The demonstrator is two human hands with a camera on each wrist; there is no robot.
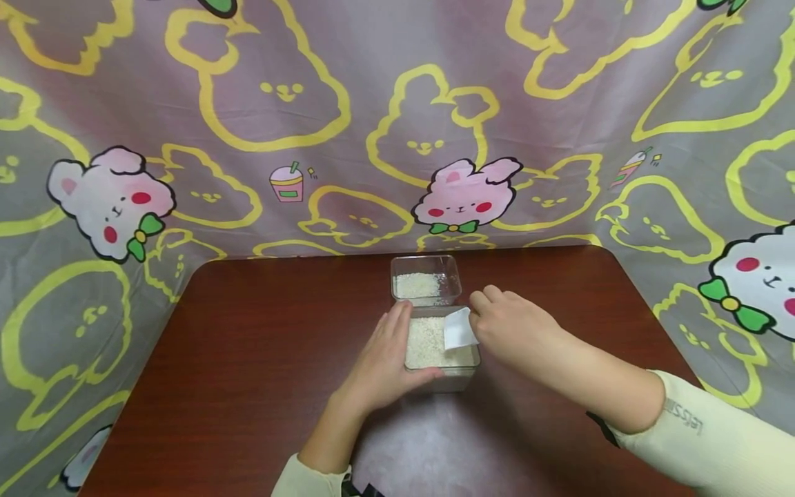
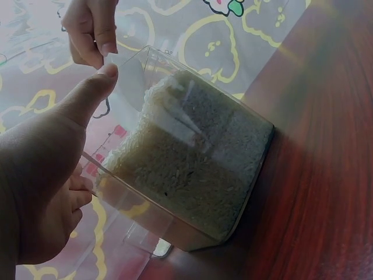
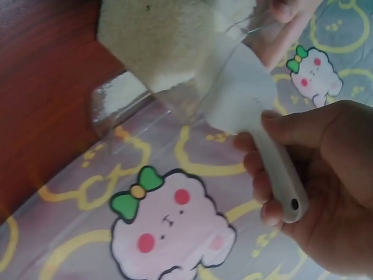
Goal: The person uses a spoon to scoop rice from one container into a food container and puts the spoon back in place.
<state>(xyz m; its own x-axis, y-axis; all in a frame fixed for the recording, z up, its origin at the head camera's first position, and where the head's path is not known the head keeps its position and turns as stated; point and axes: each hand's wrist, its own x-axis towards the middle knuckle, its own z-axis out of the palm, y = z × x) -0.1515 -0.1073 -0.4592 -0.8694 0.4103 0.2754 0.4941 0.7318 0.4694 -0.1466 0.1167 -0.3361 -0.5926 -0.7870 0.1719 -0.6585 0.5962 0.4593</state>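
Note:
A deep clear container point(image 1: 442, 381) of white rice point(image 1: 425, 339) stands in front of me, filled nearly to the rim. My left hand point(image 1: 380, 366) grips its near left corner, with the thumb along the near rim and fingers against the left wall. In my right hand point(image 3: 326, 169) is the handle of a white scoop point(image 3: 242, 87), held between thumb and curled fingers. The scoop's blade point(image 1: 458, 330) is tilted over the right part of the rice; whether its edge is in the grains I cannot tell.
Just behind the deep container sits a shallower clear container point(image 1: 428, 264) with a smaller heap of rice. Both stand on a dark reddish-brown table point(image 1: 261, 359). A patterned curtain point(image 1: 348, 159) surrounds its back and sides.

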